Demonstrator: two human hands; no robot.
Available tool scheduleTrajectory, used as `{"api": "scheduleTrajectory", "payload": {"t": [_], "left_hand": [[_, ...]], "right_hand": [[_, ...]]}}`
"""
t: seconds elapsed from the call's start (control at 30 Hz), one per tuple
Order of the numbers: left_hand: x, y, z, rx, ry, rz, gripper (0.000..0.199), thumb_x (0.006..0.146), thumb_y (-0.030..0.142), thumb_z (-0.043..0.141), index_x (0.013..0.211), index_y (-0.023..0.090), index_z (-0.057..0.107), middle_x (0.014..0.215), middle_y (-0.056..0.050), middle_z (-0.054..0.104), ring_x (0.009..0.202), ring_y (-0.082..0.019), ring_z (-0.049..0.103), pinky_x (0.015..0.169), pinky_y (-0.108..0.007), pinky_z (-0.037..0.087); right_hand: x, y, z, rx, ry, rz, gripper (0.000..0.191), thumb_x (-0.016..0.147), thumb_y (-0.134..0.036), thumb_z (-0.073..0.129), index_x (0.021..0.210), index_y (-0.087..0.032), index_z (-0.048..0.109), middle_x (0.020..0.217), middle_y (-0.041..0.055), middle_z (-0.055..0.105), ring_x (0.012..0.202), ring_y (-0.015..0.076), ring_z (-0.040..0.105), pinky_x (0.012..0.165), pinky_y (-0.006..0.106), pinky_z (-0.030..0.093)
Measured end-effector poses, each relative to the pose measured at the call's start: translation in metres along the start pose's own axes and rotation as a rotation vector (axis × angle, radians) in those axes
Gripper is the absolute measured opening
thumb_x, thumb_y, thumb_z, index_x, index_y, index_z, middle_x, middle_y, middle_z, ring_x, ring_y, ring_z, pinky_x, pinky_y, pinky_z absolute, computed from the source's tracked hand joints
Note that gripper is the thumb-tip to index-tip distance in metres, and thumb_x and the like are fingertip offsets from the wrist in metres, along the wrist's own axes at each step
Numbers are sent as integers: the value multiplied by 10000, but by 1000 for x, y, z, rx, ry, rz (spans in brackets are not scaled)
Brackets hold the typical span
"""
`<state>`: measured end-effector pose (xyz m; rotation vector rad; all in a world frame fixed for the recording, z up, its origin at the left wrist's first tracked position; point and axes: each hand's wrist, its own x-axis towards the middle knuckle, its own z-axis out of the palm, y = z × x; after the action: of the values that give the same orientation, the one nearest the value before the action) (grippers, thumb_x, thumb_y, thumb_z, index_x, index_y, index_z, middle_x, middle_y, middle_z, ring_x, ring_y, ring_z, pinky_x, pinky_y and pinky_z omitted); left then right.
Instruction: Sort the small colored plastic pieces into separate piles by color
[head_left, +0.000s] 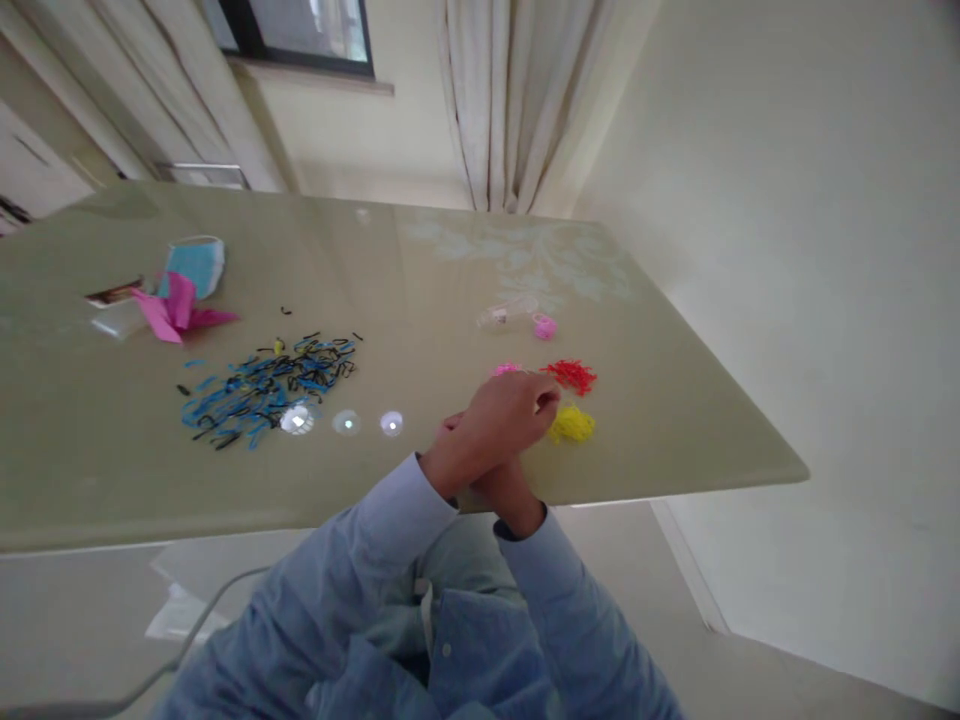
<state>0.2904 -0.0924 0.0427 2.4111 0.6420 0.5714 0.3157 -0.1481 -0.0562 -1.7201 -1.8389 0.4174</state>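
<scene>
Left hand [511, 414] lay across right hand [500, 478], near red stringy pile [573, 377] and yellow stringy pile [574, 424]. Couldn't tell if either grip was open or closed, tbh.

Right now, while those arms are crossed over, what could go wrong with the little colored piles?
The left hand is very close to the yellow pile and the red pile, so a sideways swipe might mix them up. The pink pile is partly hidden behind that hand, so it could get brushed by accident. The clear container seems to lie on its side, so a bump might make it roll.
</scene>
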Motion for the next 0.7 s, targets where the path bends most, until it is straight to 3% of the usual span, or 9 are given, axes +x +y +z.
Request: {"api": "scheduleTrajectory", "payload": {"t": [0.1,0.2,0.4,0.57,0.7], "left_hand": [[-22,-21,-16,-84,143,-46,139,869,188,587,886,198,725,872,-27,751,756,-159,650,754,-262,482],[-48,-50,-29,-133,292,-150,137,859,175,600,905,192,728,889,-24,757,690,-131,638,724,-247,488],[-109,-95,-51,-170,358,-351,138,859,214,599,863,176,731,816,-26,749,671,-132,632,691,-247,481],[-144,-101,-61,-312,411,-409,192,862,291,592,870,165,738,790,-26,728,646,-123,597,623,-225,452],[-150,-98,-60,-379,428,-423,194,852,279,593,867,160,746,749,-21,708,625,-118,566,599,-220,424]], "right_hand": [[-2,-10,-13,68,46,80,162,907,-233,591,913,-193,749,854,85,748,791,228,681,671,312,506],[-5,-20,-29,149,88,91,234,905,-262,551,784,-159,723,654,41,696,583,159,617,534,245,403],[-6,-25,-38,315,84,124,277,922,-401,554,859,-194,728,722,20,715,613,144,615,586,232,436],[11,-31,-40,316,51,254,294,876,-466,573,854,-215,725,661,25,663,591,186,595,548,277,440],[48,-58,-42,321,-6,200,291,855,-446,584,926,-197,718,572,-10,574,535,166,538,516,265,410]]}}
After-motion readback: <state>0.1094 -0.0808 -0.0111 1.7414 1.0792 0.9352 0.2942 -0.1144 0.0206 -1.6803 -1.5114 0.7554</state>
